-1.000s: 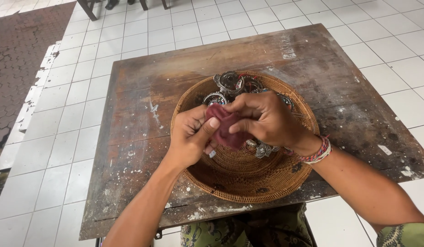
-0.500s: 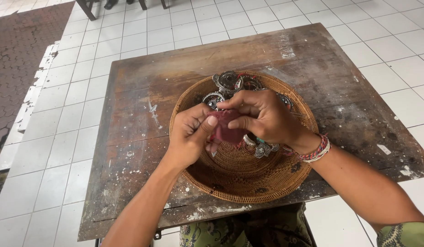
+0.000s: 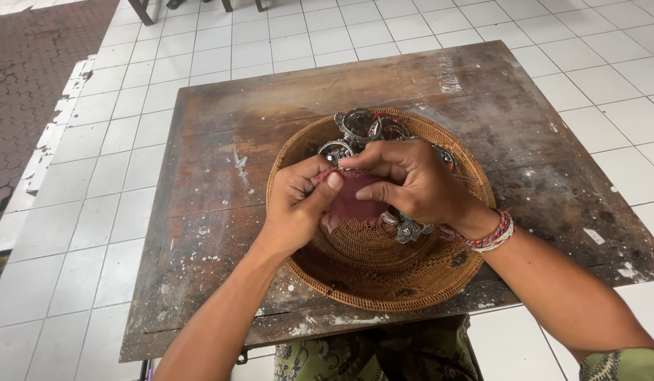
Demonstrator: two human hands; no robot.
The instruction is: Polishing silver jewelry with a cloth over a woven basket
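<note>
Over the woven basket (image 3: 369,282), we pinch a small dark red pouch (image 3: 352,201) between our left hand (image 3: 299,204) and right hand (image 3: 412,180), fingers of both closed on it, above silver jewellery (image 3: 359,127).

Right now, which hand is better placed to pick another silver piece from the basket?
Right, probably. The right hand lies over the silver pieces at the basket far side; the left hand pinches the red pouch nearer the rim.

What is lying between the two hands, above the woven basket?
In the head view, a small dark red pouch lies between the left hand and the right hand; both pinch it above the woven basket. Silver ornaments sit behind.
</note>
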